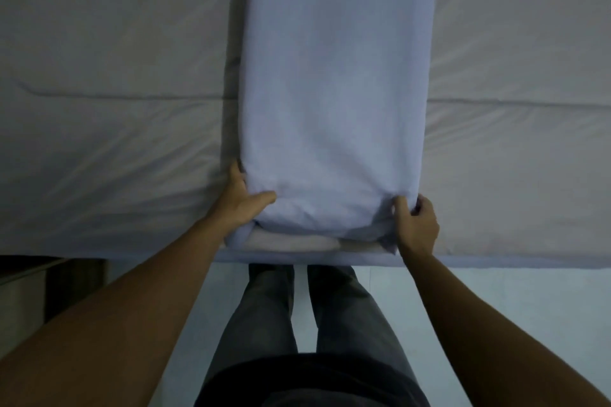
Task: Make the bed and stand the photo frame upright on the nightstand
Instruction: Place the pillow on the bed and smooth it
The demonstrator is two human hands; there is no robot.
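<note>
- Head view: a folded blue cover (334, 92) lies as a long strip across the bed (115, 109), running from the near edge to the far side of the picture.
- Bed surface is pale and lightly wrinkled on both sides of the strip.
- The strip's near end sits at the near edge of the bed; a paler layer (297, 243) shows just under it.
- Left hand (239, 200): grips the near left corner of the cover, thumb lying on top of the cloth, fingers down its side.
- Right hand (416, 225): fingers curled, pinching the near right corner of the cover; the cloth is bunched at the grip.
- Both forearms are bare and reach forward from the lower corners.
- Legs in grey trousers (264, 314) stand against the bed edge on a pale floor (496, 301).
- Dark furniture (66, 281) at lower left, beside the bed; too dim to identify.
</note>
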